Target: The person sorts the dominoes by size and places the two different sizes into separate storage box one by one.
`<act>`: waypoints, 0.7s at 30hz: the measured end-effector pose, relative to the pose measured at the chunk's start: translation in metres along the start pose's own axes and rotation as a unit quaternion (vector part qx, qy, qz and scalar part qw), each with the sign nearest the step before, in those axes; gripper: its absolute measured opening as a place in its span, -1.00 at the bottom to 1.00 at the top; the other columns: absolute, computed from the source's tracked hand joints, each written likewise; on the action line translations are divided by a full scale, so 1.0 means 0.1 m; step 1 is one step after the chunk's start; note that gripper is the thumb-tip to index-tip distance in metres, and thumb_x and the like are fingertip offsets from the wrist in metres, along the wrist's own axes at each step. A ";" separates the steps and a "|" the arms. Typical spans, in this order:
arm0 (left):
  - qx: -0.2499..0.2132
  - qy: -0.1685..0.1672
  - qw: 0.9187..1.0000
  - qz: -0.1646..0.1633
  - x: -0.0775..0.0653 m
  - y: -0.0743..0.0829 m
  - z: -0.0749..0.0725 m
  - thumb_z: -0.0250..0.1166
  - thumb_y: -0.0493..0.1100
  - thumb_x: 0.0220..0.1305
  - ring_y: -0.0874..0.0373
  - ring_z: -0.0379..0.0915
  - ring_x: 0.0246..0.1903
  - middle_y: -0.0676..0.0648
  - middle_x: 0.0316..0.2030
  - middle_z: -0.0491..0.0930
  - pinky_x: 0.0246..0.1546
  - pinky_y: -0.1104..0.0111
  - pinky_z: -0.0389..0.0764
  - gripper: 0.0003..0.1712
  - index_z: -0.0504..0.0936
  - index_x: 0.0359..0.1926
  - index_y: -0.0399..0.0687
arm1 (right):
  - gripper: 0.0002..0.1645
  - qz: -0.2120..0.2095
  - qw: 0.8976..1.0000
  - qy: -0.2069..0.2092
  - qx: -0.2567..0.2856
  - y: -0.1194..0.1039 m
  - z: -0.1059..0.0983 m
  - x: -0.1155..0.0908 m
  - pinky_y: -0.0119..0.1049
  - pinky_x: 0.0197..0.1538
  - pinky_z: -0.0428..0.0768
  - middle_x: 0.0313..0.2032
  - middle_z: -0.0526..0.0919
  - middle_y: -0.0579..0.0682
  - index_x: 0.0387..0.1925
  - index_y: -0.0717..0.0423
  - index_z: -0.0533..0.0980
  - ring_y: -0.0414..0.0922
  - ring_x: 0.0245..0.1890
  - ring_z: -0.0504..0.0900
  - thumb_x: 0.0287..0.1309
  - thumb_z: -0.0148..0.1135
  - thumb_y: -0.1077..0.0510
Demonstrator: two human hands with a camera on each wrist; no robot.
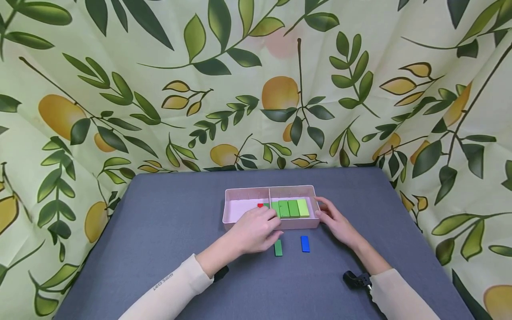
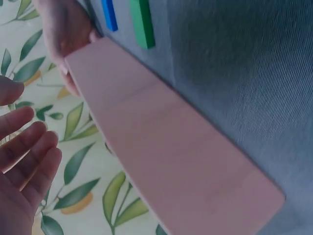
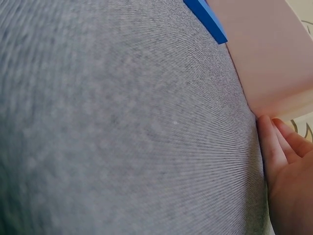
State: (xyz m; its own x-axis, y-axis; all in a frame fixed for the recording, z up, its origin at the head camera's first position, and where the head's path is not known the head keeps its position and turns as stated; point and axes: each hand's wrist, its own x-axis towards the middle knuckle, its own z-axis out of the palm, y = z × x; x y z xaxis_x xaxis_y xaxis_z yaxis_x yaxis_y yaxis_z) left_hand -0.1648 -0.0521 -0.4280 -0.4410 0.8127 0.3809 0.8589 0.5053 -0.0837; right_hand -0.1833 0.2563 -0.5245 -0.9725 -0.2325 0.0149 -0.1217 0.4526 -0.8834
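A pink divided box [image 1: 246, 224] sits on the table. My left hand [image 1: 256, 229] reaches over its front wall beside the divider, fingertips partly hidden in the head view. In the left wrist view, that hand [image 2: 24, 161] has its fingers loosely bent and apart, nothing visible between them. Green blocks [image 1: 294, 209] stand in a row in the right compartment, a paler one [image 1: 303, 208] at the end. A small red piece [image 1: 260, 205] shows in the left compartment. My right hand [image 1: 336, 222] touches the box's right end with extended fingers [image 3: 271, 142].
In front of the box lie a green block [image 1: 278, 248] and a blue block [image 1: 305, 244] on the grey-blue tablecloth [image 1: 172, 200]. A leaf-and-fruit patterned curtain [image 1: 240, 111] rises behind the table and along its sides.
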 end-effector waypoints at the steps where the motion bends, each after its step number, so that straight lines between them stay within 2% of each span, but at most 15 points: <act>1: -0.002 -0.004 1.000 0.002 -0.01 0.02 0.02 0.35 -0.01 0.30 0.16 0.49 -0.33 0.05 -0.34 0.55 -0.30 0.34 0.53 -0.83 0.64 -0.33 0.01 | -0.34 -0.002 1.000 -0.001 0.001 0.00 0.00 0.00 0.08 0.21 0.48 0.29 0.40 0.31 0.54 -0.07 0.12 0.17 0.21 0.48 0.57 -0.01 -0.10; 5: -0.011 -0.016 1.000 0.012 -0.05 0.10 0.08 0.36 0.00 0.30 0.18 0.47 -0.34 0.07 -0.35 0.54 -0.33 0.37 0.51 -0.82 0.64 -0.33 0.02 | -0.35 -0.004 1.000 -0.002 0.003 0.00 0.00 0.01 0.03 0.20 0.50 0.29 0.40 0.30 0.54 -0.08 0.13 0.16 0.21 0.49 0.56 -0.01 -0.08; 11: -0.001 -0.027 0.999 0.023 -0.10 0.18 0.20 0.37 0.03 0.28 0.18 0.46 -0.33 0.08 -0.35 0.53 -0.23 0.38 0.52 -0.81 0.65 -0.33 0.05 | -0.34 0.000 1.000 -0.001 0.006 0.00 0.00 0.00 0.19 0.23 0.44 0.30 0.39 0.32 0.54 -0.07 0.12 0.19 0.22 0.47 0.56 -0.01 -0.09; 16: 0.014 -0.063 0.998 0.020 -0.14 0.24 0.27 0.35 0.08 0.32 0.20 0.47 -0.27 0.10 -0.27 0.56 -0.22 0.41 0.52 -0.80 0.67 -0.29 0.09 | -0.34 0.003 1.000 0.001 0.005 -0.01 0.00 0.01 0.19 0.24 0.43 0.30 0.40 0.31 0.54 -0.08 0.13 0.18 0.22 0.47 0.56 -0.01 -0.10; 21: 0.008 -0.106 0.994 0.016 -0.16 0.26 0.35 0.33 0.11 0.34 0.21 0.43 -0.26 0.10 -0.26 0.55 -0.23 0.43 0.48 -0.77 0.72 -0.21 0.11 | -0.34 0.006 1.000 0.002 -0.002 -0.01 0.00 0.01 0.15 0.23 0.44 0.29 0.40 0.30 0.54 -0.07 0.13 0.16 0.21 0.48 0.56 -0.01 -0.10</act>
State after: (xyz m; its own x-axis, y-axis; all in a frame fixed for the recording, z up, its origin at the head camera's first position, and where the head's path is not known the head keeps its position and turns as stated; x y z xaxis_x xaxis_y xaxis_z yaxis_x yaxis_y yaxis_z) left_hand -0.1451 -0.0417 -0.4687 -0.4602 0.8702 0.1759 0.8695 0.4818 -0.1087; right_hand -0.1840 0.2556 -0.5234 -0.9746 -0.2237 0.0063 -0.1109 0.4582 -0.8819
